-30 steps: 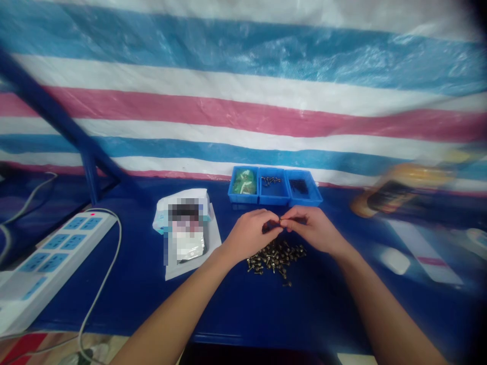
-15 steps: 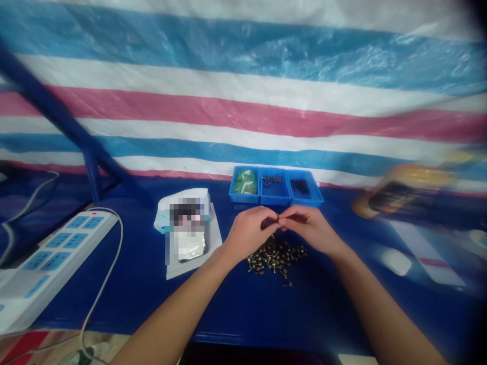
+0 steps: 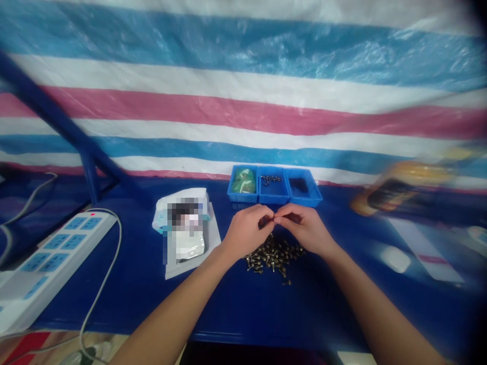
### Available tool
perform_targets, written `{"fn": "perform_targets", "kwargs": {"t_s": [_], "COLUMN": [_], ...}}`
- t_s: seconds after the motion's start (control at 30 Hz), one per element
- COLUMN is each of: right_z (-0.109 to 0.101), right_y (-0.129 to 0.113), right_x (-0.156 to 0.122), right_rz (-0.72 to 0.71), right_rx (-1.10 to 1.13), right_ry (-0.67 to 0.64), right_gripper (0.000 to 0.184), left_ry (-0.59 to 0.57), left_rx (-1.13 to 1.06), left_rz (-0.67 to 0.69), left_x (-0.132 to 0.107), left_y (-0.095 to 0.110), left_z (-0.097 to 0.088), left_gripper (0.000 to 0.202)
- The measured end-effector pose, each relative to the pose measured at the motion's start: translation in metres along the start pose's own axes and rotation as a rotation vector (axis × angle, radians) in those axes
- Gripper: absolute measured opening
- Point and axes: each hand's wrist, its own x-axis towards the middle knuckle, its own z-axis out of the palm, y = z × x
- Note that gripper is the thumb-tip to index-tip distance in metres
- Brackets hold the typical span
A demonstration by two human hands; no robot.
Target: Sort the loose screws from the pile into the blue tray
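Observation:
My left hand and my right hand meet at the fingertips, both pinched closed. Whatever sits between the fingers is too small and too covered to make out. Just below them lies a loose pile of small brass-coloured metal parts, screw-like in shape, on the blue table. Beyond my hands stand three joined blue bins: the left bin holds a green bag, the middle bin a few small metal parts, and the right bin small dark pieces.
Left of my hands, a white packet lies on a white sheet. A white power strip with a cable is farther left. On the right are a blurred yellow bottle and a small white object. Striped sheeting hangs behind.
Both hands have shifted slightly left, still joined at the fingertips. A dark bit seen earlier between the fingers is now barely visible. The whole view has drifted a little.

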Motion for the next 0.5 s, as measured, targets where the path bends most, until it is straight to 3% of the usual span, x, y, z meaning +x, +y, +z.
{"fn": "perform_targets", "kwargs": {"t_s": [0.27, 0.5], "right_z": [0.0072, 0.0073], "right_y": [-0.0043, -0.0041], "right_x": [0.001, 0.002], "right_rz": [0.122, 0.154], "right_rx": [0.129, 0.261], "right_ry": [0.075, 0.072], "right_gripper": [0.019, 0.022], "left_ry": [0.046, 0.113], "left_rx": [0.005, -0.101], "left_rz": [0.033, 0.066], "left_x": [-0.0002, 0.0022], "left_y": [-0.0028, -0.0022], "left_z": [0.0021, 0.0017], "left_gripper": [0.013, 0.005]}}
